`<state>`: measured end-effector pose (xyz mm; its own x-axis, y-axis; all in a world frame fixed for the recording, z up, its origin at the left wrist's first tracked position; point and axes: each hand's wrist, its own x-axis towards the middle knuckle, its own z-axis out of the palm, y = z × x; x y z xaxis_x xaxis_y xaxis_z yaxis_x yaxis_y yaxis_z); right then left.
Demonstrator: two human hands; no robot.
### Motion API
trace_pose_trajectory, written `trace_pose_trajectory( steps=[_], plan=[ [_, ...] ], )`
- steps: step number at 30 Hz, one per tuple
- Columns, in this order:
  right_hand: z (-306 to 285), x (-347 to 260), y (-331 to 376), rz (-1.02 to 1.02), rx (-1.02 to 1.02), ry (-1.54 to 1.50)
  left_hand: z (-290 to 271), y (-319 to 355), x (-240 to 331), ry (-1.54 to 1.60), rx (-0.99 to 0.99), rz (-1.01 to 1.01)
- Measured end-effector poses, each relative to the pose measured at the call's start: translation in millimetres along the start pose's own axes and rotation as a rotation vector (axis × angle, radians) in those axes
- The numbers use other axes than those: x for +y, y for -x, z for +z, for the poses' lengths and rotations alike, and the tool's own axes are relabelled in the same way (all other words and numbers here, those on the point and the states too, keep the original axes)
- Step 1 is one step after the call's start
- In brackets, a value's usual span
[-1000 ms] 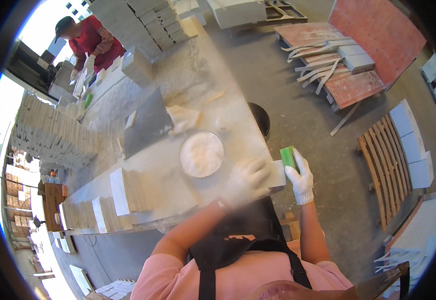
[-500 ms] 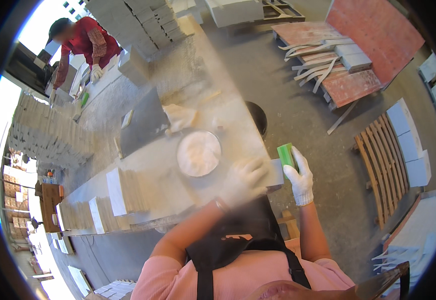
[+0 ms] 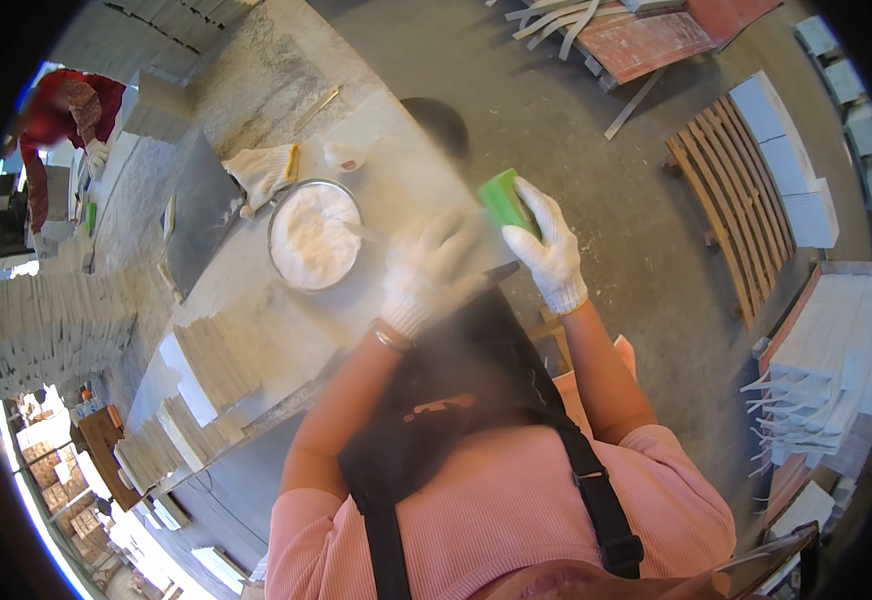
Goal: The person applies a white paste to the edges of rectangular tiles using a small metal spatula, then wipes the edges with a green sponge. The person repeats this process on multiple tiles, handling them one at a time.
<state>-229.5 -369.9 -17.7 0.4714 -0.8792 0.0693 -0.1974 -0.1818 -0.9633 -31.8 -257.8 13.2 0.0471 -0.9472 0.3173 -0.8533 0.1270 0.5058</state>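
My right hand (image 3: 548,245), in a white knit glove, grips a green block (image 3: 505,203) just past the table's right edge. My left hand (image 3: 426,268), gloved the same way, is over the table's near right corner; motion smears its fingers. Beside it a dark narrow edge (image 3: 501,272) sticks out toward my right hand; what it belongs to is hidden. Left of that hand stands a round bowl (image 3: 274,240) of white powder (image 3: 311,235) with a pale flat tool (image 3: 364,232) stuck in it. A spare glove (image 3: 264,175) lies behind the bowl.
Stacks of thin pale tiles (image 3: 218,362) line the table's near left side. A dark sheet (image 3: 201,205) lies beyond the bowl. Across the table, a person in red (image 3: 81,110) works. Right of me, a wooden pallet (image 3: 731,200) holds white blocks (image 3: 781,165). Dust hangs over my apron.
My view has turned, so the table appears shifted up and left. The block under my left hand no longer shows its pale face. My right hand still grips the green block, now tilted.
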Motion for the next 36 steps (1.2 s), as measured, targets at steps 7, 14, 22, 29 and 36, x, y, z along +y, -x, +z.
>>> trace_pose_trajectory(
  steps=[7,14,22,29,36],
  plan=[
    [-14,19,-15,0.313,0.010,-0.503,-8,-6,2,-0.038,-0.040,0.097],
    [-28,4,-5,0.316,-0.092,-0.659,-23,-29,-6,-0.116,-0.259,0.376],
    [-39,-2,2,0.368,-0.242,-0.507,-9,-10,15,-0.063,-0.102,-0.191],
    [-50,-24,8,0.406,-0.314,-0.433,-3,-17,-6,-0.100,-0.181,-0.034],
    [-26,-3,4,0.297,-0.256,-0.318,1,-15,-15,-0.109,-0.169,0.018]
  ],
)
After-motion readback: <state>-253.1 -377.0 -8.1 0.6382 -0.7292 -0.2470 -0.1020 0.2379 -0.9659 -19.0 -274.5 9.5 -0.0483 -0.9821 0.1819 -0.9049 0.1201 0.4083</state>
